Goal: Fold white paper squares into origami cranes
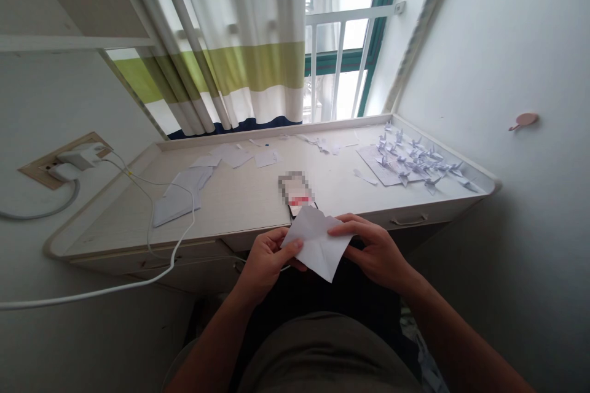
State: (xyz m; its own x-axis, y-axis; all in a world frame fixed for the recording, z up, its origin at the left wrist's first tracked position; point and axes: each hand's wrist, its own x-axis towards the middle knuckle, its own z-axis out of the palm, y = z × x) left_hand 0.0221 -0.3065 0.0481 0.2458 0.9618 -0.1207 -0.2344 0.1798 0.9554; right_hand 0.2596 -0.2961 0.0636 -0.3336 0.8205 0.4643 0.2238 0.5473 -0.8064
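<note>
My left hand [266, 265] and my right hand [374, 252] both pinch a creased sheet of white paper [316, 243], held above the desk's front edge. The left fingers grip its left side, and the right fingers lie across its upper right edge. Beyond the hands, a phone [297, 193] with a pixelated, blurred face lies on the pale wooden desk [239, 212]. Several small folded paper cranes [415, 159] stand on a flat sheet at the right. A stack of white paper sheets [182, 196] lies at the left.
Loose paper scraps [235, 156] lie along the desk's back. A white cable [92, 290] runs from a wall charger [76, 163] across the desk's left end. Walls flank the desk, and a striped curtain [239, 43] hangs behind it.
</note>
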